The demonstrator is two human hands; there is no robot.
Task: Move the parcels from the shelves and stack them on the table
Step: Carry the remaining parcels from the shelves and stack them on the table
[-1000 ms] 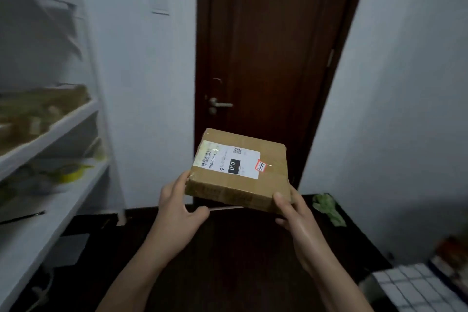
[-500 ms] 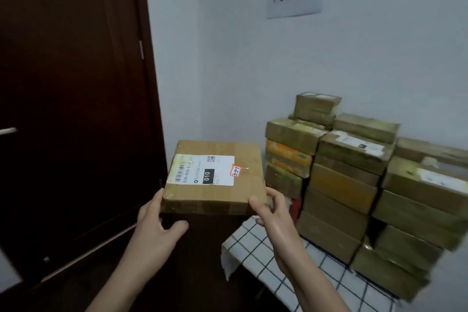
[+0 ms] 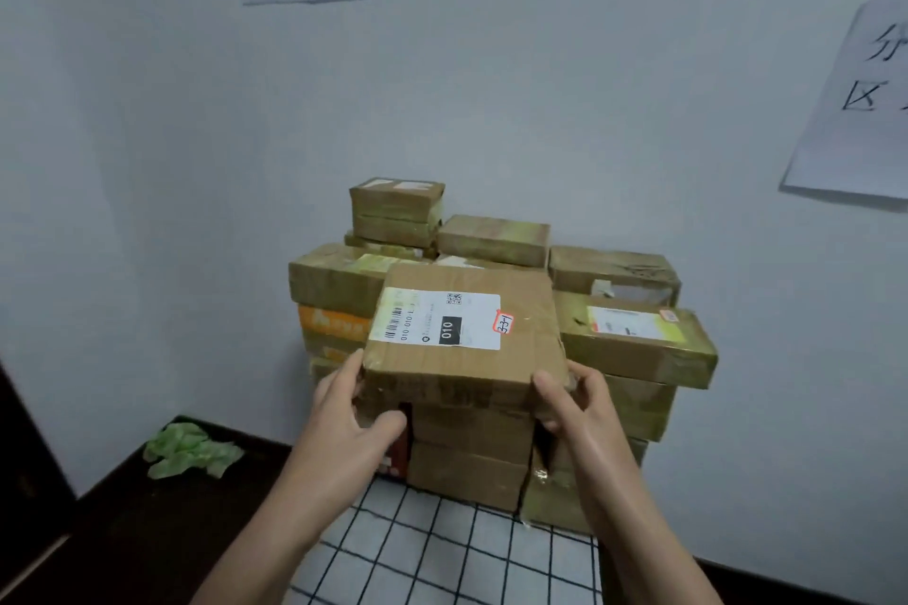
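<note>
The parcel, a flat brown box with its white label facing up, is held level at the front of the stack on the checked table, above a lower column of boxes. I cannot tell whether it touches that column yet. The left hand grips its seven o'clock corner with the thumb beneath, and the right hand clamps the five o'clock corner. Taller boxes stand at its nine, twelve and three o'clock. My judgement is that it should stay level and come down squarely, with its edges flush with the box below. The fingers should then slide out sideways so nothing shifts.
</note>
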